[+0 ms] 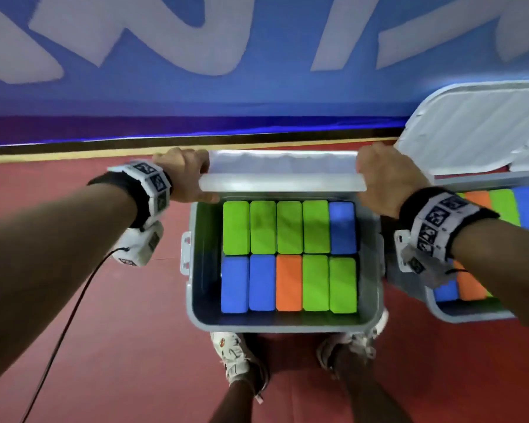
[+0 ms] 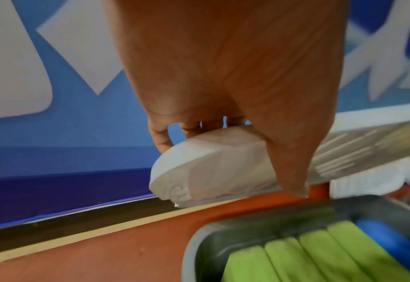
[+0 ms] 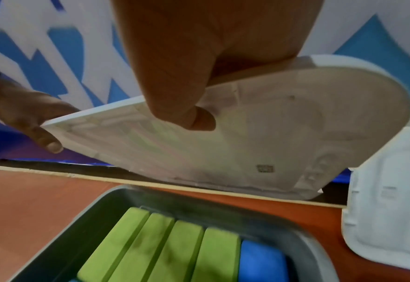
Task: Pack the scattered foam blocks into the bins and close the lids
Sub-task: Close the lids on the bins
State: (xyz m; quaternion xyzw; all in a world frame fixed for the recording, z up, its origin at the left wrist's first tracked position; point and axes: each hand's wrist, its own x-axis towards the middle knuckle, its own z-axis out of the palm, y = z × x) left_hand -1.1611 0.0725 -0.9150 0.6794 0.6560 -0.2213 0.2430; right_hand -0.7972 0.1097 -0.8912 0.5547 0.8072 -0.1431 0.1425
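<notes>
The white lid point(image 1: 283, 178) stood raised over the far edge of the grey bin point(image 1: 196, 300), which sat on the red floor point(image 1: 119, 331) packed with green, blue and orange foam blocks point(image 1: 289, 256) in two rows. The left hand point(image 1: 184, 175) gripped the lid's left end and the right hand point(image 1: 385, 181) its right end, fingers point(image 2: 161, 137) curled round the rim. To seat it well, I judged both ends should come down level, corners matched to the bin's rim before pressing.

The head view alone showed a second bin point(image 1: 471, 312), also filled, with its own lid point(image 1: 483, 129) open. The right wrist view showed the lid's underside and the thumb pressed on it.
</notes>
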